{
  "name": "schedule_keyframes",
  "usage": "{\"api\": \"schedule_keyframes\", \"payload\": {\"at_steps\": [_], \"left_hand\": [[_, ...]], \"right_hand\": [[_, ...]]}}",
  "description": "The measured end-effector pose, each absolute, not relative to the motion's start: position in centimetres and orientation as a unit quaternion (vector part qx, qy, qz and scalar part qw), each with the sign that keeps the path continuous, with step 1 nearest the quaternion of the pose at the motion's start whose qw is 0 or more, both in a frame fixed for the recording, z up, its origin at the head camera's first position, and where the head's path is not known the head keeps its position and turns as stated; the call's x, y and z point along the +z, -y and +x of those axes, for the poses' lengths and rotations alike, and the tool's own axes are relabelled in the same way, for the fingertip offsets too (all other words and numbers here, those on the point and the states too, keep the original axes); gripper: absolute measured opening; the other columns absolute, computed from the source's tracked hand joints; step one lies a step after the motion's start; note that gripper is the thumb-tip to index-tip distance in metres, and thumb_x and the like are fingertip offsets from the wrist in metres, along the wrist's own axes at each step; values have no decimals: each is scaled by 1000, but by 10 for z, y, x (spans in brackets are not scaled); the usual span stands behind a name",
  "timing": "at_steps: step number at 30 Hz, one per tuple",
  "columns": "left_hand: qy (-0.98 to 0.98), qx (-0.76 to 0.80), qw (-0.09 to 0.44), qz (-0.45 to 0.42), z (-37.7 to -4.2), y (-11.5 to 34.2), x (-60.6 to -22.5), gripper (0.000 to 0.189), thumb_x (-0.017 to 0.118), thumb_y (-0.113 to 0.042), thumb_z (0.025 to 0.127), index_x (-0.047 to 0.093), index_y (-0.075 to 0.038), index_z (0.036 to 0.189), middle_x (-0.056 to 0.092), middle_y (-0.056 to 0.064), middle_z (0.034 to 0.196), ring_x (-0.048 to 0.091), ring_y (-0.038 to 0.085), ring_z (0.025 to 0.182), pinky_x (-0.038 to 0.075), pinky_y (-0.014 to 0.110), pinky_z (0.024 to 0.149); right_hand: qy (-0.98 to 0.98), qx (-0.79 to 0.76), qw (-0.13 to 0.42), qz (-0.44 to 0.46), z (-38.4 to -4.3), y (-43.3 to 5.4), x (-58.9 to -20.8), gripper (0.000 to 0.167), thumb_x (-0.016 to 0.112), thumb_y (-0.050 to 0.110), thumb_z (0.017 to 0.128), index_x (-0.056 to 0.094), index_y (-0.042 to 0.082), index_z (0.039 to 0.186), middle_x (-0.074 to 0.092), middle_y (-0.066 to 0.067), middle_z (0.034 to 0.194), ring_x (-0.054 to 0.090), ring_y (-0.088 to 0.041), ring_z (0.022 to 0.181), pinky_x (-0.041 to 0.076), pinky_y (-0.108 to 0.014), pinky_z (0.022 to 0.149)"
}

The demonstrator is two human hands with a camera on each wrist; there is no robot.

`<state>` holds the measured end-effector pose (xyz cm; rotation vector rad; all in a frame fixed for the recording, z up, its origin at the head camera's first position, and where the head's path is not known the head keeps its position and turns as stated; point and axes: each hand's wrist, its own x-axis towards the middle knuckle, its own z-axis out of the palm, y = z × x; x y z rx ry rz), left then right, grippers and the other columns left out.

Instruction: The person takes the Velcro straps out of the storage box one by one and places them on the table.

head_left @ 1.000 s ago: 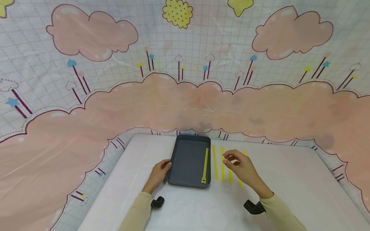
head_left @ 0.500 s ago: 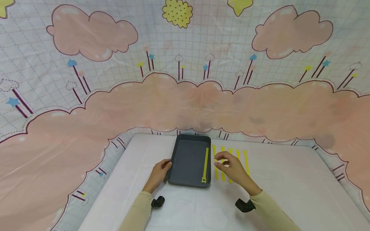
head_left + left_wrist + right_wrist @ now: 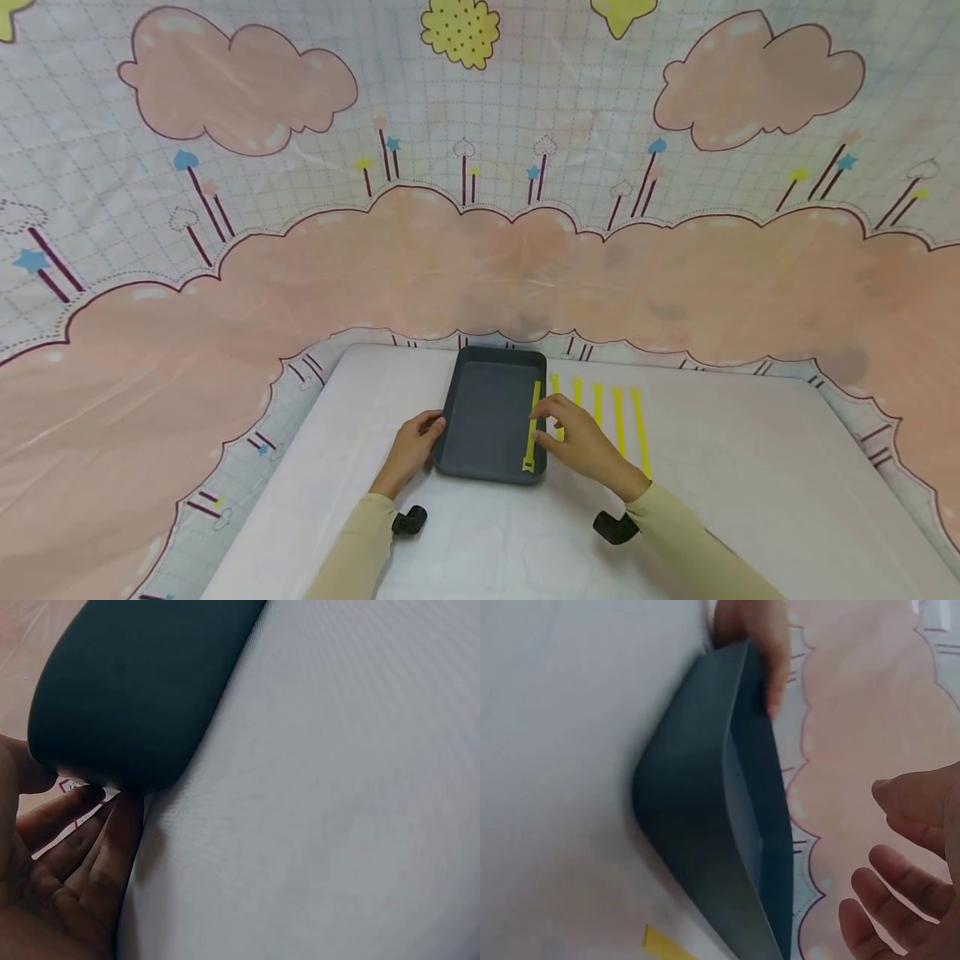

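My left hand (image 3: 405, 457) grips the left side of a dark grey rectangular tray (image 3: 476, 417), thumb at the rim. In the left wrist view its other fingers (image 3: 116, 847) reach against the tray's outer wall, low by the tabletop. One yellow strap with a slotted head, like a cable tie (image 3: 529, 454), lies lengthwise along the tray's right side. Over the right rim hovers my right hand (image 3: 588, 446), thumb and index finger parted with nothing between them. The right wrist view shows its fingers (image 3: 892, 900) loosely bent and spread, beside the tray.
Several more yellow straps (image 3: 618, 421) lie side by side on the white table (image 3: 750, 467), right of the tray; my right hand partly covers some. Behind the table hangs a patterned cloth (image 3: 480, 275). A black wrist camera (image 3: 615, 527) sits below the right hand.
My right hand has moved left, from above the loose straps to the tray's right rim, its fingers still parted. The left hand, the tray and the strap inside have kept their places.
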<state>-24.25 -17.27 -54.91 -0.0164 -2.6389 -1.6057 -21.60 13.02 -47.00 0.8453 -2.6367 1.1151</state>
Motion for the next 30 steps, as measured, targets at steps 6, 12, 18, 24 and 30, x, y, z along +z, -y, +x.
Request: {"api": "schedule_keyframes", "payload": {"at_steps": [6,12,18,24,30], "left_hand": [[856,-517,22,-7,-242,173,-546,38,58,-25,100,61,-1,129,64,22,128,59,37,122,48,50,103],[858,-514,21,-8,-235,171,-543,37,58,-23,100,62,0,128,65,23,126,60,37,120,49,50,102],[857,-515,25,-7,-236,171,-541,36,57,-23,100,62,0,128,65,21,126,61,36,120,49,50,102],[856,-516,24,-6,-237,170,-541,37,57,-23,100,61,0,129,65,22,127,60,36,120,49,50,102],[859,-511,27,-12,-238,171,-542,37,57,-24,100,62,0,128,65,22,127,60,36,120,49,49,102]], "right_hand": [[905,284,82,305,-222,-122,-475,25,74,15,88,64,14,112,61,0,118,61,-20,112,54,-39,92],[906,226,106,341,-223,-118,-482,26,75,16,87,66,10,110,61,-3,113,61,-22,106,55,-39,87],[907,189,110,360,-227,-114,-488,21,76,15,86,67,11,105,61,-2,106,60,-18,99,55,-34,83],[908,159,103,374,-232,-110,-484,25,78,13,84,68,12,106,60,-2,103,59,-17,96,55,-33,81],[922,105,69,366,-237,-105,-480,33,79,9,81,69,14,112,60,-2,109,57,-18,100,54,-34,86]]}}
